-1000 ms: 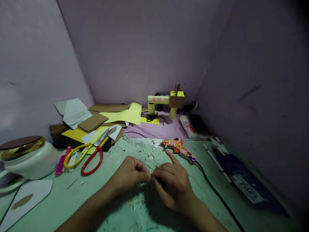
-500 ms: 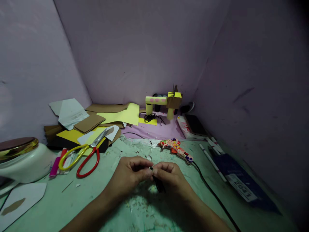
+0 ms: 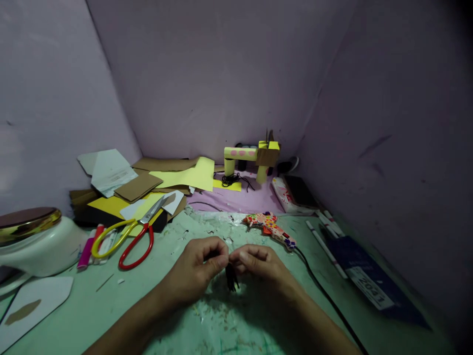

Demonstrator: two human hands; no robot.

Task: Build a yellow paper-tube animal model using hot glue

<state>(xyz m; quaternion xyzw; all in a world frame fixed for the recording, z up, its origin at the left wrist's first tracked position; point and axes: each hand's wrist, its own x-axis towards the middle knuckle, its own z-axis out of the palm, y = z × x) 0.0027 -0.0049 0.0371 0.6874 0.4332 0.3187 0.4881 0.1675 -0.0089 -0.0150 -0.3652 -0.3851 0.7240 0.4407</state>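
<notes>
Left hand (image 3: 207, 264) pinches the top of a black thread bundle (image 3: 231, 280), which hangs between the hands, near side, above the green table (image 3: 177, 325). Right hand (image 3: 260, 261) curled just beside its top; cannot tell whether those fingertips pinch too. Scissors (image 3: 147, 228) lie left, glue gun (image 3: 271, 226) farther off, right

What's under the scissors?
Parts of pale yellow paper, a red marker and the green table show beneath the scissors. Whatever they directly cover can't be seen.
</notes>
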